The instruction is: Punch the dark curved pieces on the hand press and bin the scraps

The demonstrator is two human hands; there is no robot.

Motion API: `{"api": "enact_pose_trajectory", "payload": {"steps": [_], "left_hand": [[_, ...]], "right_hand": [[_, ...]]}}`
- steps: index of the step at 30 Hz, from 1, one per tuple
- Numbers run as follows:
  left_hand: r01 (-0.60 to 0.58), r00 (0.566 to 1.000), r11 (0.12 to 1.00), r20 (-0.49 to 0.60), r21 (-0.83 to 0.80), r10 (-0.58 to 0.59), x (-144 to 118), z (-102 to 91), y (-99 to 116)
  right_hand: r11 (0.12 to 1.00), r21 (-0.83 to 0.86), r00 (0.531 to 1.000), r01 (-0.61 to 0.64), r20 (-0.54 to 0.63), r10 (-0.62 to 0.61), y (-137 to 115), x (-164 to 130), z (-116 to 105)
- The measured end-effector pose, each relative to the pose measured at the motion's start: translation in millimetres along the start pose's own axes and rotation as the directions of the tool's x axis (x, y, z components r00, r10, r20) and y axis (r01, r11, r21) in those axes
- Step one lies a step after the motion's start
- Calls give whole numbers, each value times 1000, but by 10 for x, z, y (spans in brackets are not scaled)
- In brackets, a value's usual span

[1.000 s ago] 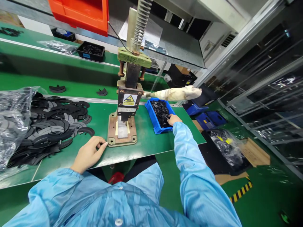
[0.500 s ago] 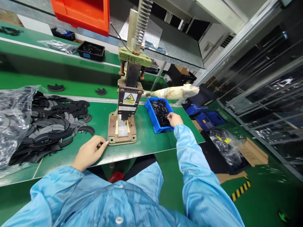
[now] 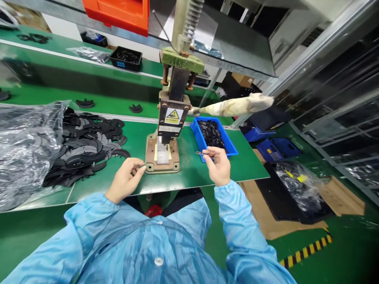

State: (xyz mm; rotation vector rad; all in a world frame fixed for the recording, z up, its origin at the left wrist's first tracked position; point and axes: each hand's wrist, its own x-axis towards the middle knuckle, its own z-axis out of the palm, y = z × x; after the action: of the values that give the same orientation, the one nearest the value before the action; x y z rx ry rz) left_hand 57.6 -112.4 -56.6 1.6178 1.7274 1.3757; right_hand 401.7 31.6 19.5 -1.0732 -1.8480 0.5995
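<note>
My right hand (image 3: 218, 165) pinches a small, thin black part (image 3: 200, 153) between thumb and fingers, at the near edge of a blue bin (image 3: 231, 146). Many similar black parts (image 3: 211, 134) lie in that bin. My left hand (image 3: 126, 178) holds nothing; its fingers are loosely bent and apart from the thumb, whose tip is at the near left corner of the press base (image 3: 150, 167). Above the base stands the hand press (image 3: 174, 104), with a light metal block (image 3: 162, 154) on its base under the ram.
Curved black pieces (image 3: 85, 152) are heaped on the left beside a clear plastic bag (image 3: 26, 157). The press's wrapped lever (image 3: 237, 107) sticks out rightward over the blue bin. An orange bin (image 3: 118, 14) hangs overhead. Behind stands a black tray (image 3: 126, 59).
My right hand has drawn back out of the blue bin toward me, now with a thin black part in its fingers. My left hand stays by the press base. The whole view has shifted.
</note>
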Motion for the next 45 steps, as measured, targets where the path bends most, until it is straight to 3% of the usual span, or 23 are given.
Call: {"api": "enact_pose_trajectory", "payload": {"steps": [6, 12, 14, 16, 20, 22, 23, 26, 29, 31, 33, 34, 36, 39, 42, 45], "left_hand": [[-119, 983, 985, 127, -124, 135, 21, 105, 576], [-147, 962, 969, 198, -200, 187, -1, 151, 741], [-83, 962, 968, 235, -236, 140, 1, 149, 757], [64, 950, 945, 309, -319, 40, 22, 153, 770], [421, 823, 768, 559, -483, -99, 96, 196, 751], [497, 774, 699, 627, -515, -89, 141, 220, 701], [500, 774, 686, 627, -529, -81, 170, 228, 664], [412, 858, 719, 503, -560, -100, 320, 230, 501], [277, 956, 792, 240, -544, -170, 576, 230, 273], [203, 979, 859, 83, -471, -186, 761, 247, 120], [156, 987, 931, 19, -329, -159, 913, 277, 1], [132, 991, 962, 21, -238, -131, 969, 293, -40], [64, 996, 996, 63, -57, -61, 1044, 325, -83], [-90, 988, 988, 132, 123, 74, 1101, 354, -77], [-201, 967, 964, 189, 172, 168, 1145, 357, -42], [-232, 955, 952, 234, 198, 184, 1186, 343, -19]], "right_hand": [[988, 148, 994, 52, 85, -65, -341, -507, 477], [979, 187, 982, 84, 154, -114, -438, -667, 714], [978, 181, 977, 99, 171, -131, -454, -668, 735], [978, 172, 968, 120, 199, -154, -484, -650, 738], [967, 171, 924, 188, 303, -233, -578, -583, 724], [958, 179, 897, 223, 348, -274, -609, -528, 696], [955, 179, 888, 237, 359, -288, -612, -487, 668], [953, 147, 904, 265, 304, -299, -594, -263, 502], [950, 113, 954, 291, 38, -297, -650, 134, 233], [923, 134, 925, 362, -173, -338, -809, 447, 50], [854, 164, 846, 493, -320, -427, -1067, 731, -90], [803, 189, 802, 565, -355, -481, -1215, 845, -137], [734, 265, 771, 625, -355, -528, -1495, 1006, -181], [715, 343, 793, 609, -244, -558, -1745, 1093, -152], [725, 366, 812, 583, -226, -538, -1759, 1040, -79], [713, 373, 804, 594, -250, -539, -1647, 866, -17]]}}
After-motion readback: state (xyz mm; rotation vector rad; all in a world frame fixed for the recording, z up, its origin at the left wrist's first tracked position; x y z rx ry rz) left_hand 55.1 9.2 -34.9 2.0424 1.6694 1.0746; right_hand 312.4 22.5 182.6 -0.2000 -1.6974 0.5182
